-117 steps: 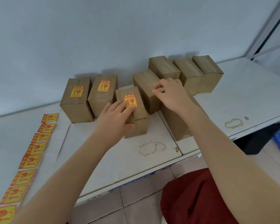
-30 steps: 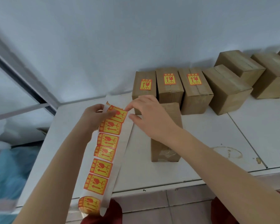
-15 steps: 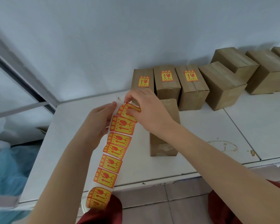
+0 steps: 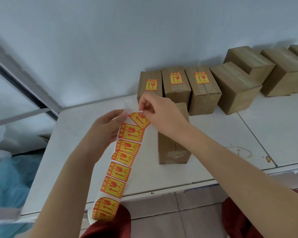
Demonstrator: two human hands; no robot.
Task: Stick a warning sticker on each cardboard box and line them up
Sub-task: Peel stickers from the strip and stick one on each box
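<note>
1. Warning sticker (image 4: 141, 120), yellow and red, sits at the top of a long sticker strip (image 4: 120, 162) held up over the white bench (image 4: 72, 152), left of centre. Its upper corner is lifted off the white backing. The rest looks attached.
2. Right hand (image 4: 162, 114): the grip is clamped on that lifted corner, thumb and forefinger pinched together.
3. Left hand (image 4: 103, 129): the grip is closed on the strip's left edge, just beside the sticker, steadying the backing.
4. A bare box (image 4: 174, 152) stands upright on the bench just behind the right hand, and no sticker shows on it. Three labelled boxes (image 4: 176, 83) stand touching in a row by the far wall, with plain boxes (image 4: 235, 86) to their right.
5. Risk: pulled by one corner, the sticker may curl and stick to itself or to the fingers, spoiling the glue.
6. Risk: a sideways pull, or a slip of the left grip, could tear the backing or lift the next sticker along with this one.
7. Risk: the strip hangs down past the bench's near edge with its lower end curled, so it could swing or snag.
8. Risk: the bare box is tall and narrow. A hard or off-centre press on top might tip it, or leave the sticker crooked beside its neat neighbours.
</note>
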